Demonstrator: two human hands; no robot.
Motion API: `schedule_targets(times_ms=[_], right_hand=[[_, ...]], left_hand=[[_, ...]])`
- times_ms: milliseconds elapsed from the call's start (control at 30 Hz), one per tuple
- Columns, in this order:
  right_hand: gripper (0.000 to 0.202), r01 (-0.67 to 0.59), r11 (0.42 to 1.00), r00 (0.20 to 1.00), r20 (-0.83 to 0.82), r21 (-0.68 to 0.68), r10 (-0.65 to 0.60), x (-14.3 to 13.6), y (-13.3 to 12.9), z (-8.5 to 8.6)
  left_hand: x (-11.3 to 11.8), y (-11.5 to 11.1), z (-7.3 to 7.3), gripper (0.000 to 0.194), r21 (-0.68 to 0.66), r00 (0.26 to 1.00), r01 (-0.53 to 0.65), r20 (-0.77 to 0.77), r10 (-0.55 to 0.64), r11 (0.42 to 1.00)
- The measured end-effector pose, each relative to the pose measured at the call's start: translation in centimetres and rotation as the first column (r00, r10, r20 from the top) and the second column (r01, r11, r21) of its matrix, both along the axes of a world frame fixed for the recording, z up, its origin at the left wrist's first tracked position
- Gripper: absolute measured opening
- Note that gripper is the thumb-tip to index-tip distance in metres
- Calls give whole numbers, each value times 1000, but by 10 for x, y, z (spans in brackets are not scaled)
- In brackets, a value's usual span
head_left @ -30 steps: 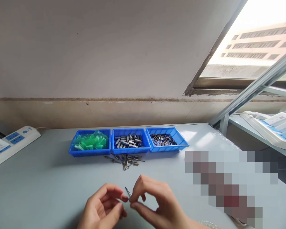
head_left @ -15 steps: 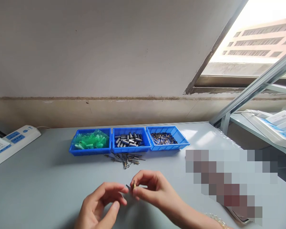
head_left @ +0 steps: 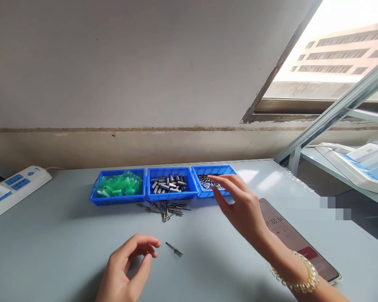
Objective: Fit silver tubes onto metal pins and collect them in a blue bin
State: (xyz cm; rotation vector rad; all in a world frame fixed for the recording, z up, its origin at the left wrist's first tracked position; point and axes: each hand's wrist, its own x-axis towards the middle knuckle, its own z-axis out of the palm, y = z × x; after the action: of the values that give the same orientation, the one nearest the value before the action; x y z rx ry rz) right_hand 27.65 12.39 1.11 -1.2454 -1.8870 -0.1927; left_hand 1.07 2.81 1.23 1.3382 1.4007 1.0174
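Note:
My left hand [head_left: 127, 264] rests low over the table, fingers curled but apart, with nothing in them. Just right of it lies a thin metal pin [head_left: 174, 249] with a thicker collared end, touched by neither hand. My right hand [head_left: 239, 203] reaches over the right blue bin [head_left: 229, 170], thumb and fingertips apart above small dark and brass-coloured pins [head_left: 204, 182]. I see nothing held in it. The middle blue bin [head_left: 173, 196] holds short metal cylinders [head_left: 168, 184]. In front of it lies a loose pile of collared pins [head_left: 166, 209].
The left blue bin [head_left: 118, 200] contains green pieces in clear plastic [head_left: 119, 184]. A phone [head_left: 297, 243] showing a timer lies under and beside my right forearm. A white power strip [head_left: 22, 184] sits at the left, and a metal shelf frame [head_left: 324, 111] stands at the right.
My right hand has let go of the collared pin, which now lies on the table, and has moved up and right to the right bin. The left hand has shifted slightly left.

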Motion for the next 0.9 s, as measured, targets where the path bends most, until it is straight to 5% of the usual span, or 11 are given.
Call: schedule_targets(times_ms=[167,300,467,633,800,900], right_hand=[[7,-303,906,951,-28,-294,309,-42,-39,-8],[18,-327,798,922,13,-506,386,-64,-61,-27],[16,-336,785,935,-86,-520,343,-69,-62,-37],[11,-505,655,857,-421,-562,299,-73,-64,-23],[5,-579,707,784,-515,-407,345,-77,-72,-15],[5,-650,657,714,-604,-382,355,-78,-74,-8]], left_hand=[[-3,2,-4,16,18,999,-7,-44,8,1000],[-9,3,-9,16,32,995,46,-94,-43,998],[-10,5,-11,14,23,995,37,-93,-34,999],[-3,6,-10,12,-41,999,28,29,-27,999],[-1,4,-11,6,-76,988,103,123,-94,992],[1,5,-8,9,-151,978,97,200,-66,984]])
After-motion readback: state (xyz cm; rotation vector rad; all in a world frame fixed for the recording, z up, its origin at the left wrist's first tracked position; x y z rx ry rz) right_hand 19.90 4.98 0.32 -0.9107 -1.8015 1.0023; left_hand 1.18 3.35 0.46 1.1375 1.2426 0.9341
